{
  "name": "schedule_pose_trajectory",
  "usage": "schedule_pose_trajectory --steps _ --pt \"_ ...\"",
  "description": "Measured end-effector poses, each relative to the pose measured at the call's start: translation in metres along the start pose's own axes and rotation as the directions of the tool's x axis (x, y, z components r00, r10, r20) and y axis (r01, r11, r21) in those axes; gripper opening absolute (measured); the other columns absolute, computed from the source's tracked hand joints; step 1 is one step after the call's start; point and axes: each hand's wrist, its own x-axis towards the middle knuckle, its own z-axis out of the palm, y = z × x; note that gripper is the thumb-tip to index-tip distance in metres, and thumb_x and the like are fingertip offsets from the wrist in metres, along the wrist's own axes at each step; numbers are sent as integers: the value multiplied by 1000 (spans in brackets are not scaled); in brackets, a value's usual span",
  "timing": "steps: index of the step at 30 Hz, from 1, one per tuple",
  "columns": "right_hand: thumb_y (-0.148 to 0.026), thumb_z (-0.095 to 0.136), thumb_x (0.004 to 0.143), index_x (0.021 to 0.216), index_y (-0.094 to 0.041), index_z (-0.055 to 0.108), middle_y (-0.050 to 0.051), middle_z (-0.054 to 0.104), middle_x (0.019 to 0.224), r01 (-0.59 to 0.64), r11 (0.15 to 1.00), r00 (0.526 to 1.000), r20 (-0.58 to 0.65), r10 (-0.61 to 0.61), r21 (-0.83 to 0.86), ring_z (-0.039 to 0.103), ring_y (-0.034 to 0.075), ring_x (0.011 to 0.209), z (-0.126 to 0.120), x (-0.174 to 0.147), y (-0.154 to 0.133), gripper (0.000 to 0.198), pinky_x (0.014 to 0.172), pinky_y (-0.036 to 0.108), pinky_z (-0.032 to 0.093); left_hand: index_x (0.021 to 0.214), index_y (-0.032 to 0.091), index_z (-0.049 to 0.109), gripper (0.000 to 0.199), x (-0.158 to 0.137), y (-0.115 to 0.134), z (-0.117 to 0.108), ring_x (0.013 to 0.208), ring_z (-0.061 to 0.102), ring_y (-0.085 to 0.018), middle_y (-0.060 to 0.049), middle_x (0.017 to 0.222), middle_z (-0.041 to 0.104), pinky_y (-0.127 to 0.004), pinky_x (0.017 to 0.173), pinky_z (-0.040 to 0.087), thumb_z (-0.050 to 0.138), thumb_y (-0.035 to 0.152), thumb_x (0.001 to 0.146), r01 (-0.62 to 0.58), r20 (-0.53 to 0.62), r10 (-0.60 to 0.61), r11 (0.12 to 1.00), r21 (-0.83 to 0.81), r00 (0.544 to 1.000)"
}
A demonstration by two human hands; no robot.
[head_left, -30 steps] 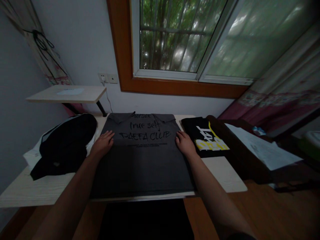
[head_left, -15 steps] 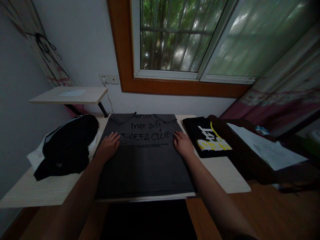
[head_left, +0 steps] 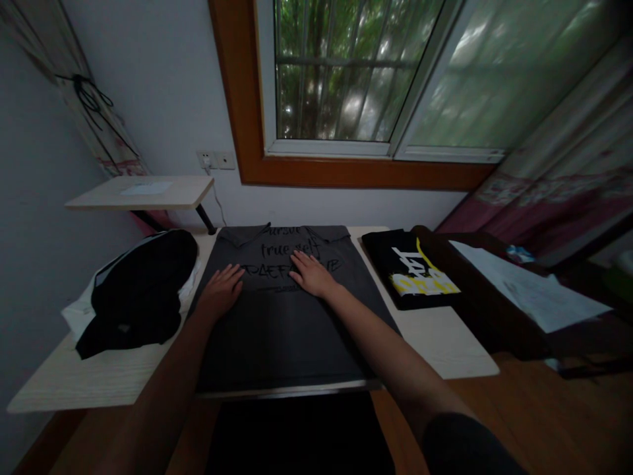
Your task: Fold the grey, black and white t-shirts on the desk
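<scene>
1. Grey and dark-lettered, the garment [head_left: 291,336] is laid flat on the counter [head_left: 450,343]; its middle is taken as the clock's centre, with twelve o'clock set toward the window [head_left: 356,72].
2. The left hand [head_left: 222,292] is rested palm down on the garment at ten o'clock, near its side edge, the fingers extended and lightly parted.
3. The right hand [head_left: 311,274] is laid palm down on it at one o'clock, its fingers slightly spread, and part of the lettering [head_left: 267,271] is covered.
4. At six o'clock, the garment's lower edge is set close to the counter's front edge.
5. At two o'clock, just beside the garment, a folded black shirt [head_left: 413,270] printed in white and yellow is placed on the counter.
6. At nine o'clock, black cloth [head_left: 143,297] is heaped over white material [head_left: 76,315], beside the left forearm [head_left: 173,376].
7. At ten o'clock, beyond the black cloth, a raised shelf [head_left: 99,198] is held up by a dark leg [head_left: 204,218], and a paper [head_left: 147,188] is carried on it.
</scene>
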Motion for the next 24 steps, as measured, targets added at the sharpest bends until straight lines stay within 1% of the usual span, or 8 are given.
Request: schedule_pose_trajectory --steps 2,5,8,11,16,19,22,24 --pt "-49 42 105 157 -16 42 13 31 167 3 1000 1000 21 -3 -10 27 27 156 6 5 -9 61 128 50 22 148 23 54 50 0 -1 0 150 40 -26 -7 159 48 -51 123 33 37 35 102 -7 4 7 1000 -5 1000" --pt "-50 44 105 156 -21 45 10 31 167 40 999 999 29 -39 -11 24 29 157 11 0 -22 59 127 52 21 149 24 53 50 -1 -3 1 151 39 -26 -6 160 47 -51 123 33 36 35 103 -14 4 14 1000 -12 1000" --pt "-48 45 105 156 -23 45 8 32 167 113 994 993 27 -113 3 24 28 157 10 -18 -33 57 127 52 21 149 23 53 50 -1 -4 3 151 39 -26 -7 160 47 -52 123 33 35 36 104 -17 -1 17 1000 -14 1000" --pt "-47 45 105 156 -23 44 8 34 167 185 983 982 40 -186 19 24 26 157 7 -39 -42 56 128 51 21 148 23 53 50 -1 -4 4 151 38 -26 -7 160 46 -52 123 32 35 35 104 -10 4 10 1000 -13 1000" --pt "-45 47 105 156 -24 44 7 33 167 257 965 963 69 -259 44 23 25 157 1 -69 -55 55 128 51 21 149 21 53 50 -3 -4 4 151 38 -27 -6 161 46 -52 124 31 35 35 104 -6 3 6 1000 -12 1000" --pt "-45 46 105 156 -25 44 6 34 167 302 951 949 76 -307 71 24 25 157 -1 -81 -61 54 128 50 19 146 23 55 48 -4 -3 5 150 40 -27 -6 159 48 -52 123 32 37 33 103 -8 -21 7 1000 -20 1000" --pt "-42 47 105 156 -25 44 6 35 166 356 929 926 95 -365 97 24 24 157 -5 -89 -68 54 128 50 18 142 26 60 45 -3 4 7 147 45 -25 -4 155 54 -49 123 33 39 33 103 -51 -42 49 998 -48 998" --pt "-40 49 104 156 -25 44 7 37 166 384 917 912 112 -395 112 23 25 157 -9 -93 -72 55 128 51 17 141 25 61 45 -2 15 7 146 46 -25 -4 154 55 -47 123 34 39 34 103 -104 -37 101 992 -73 994"
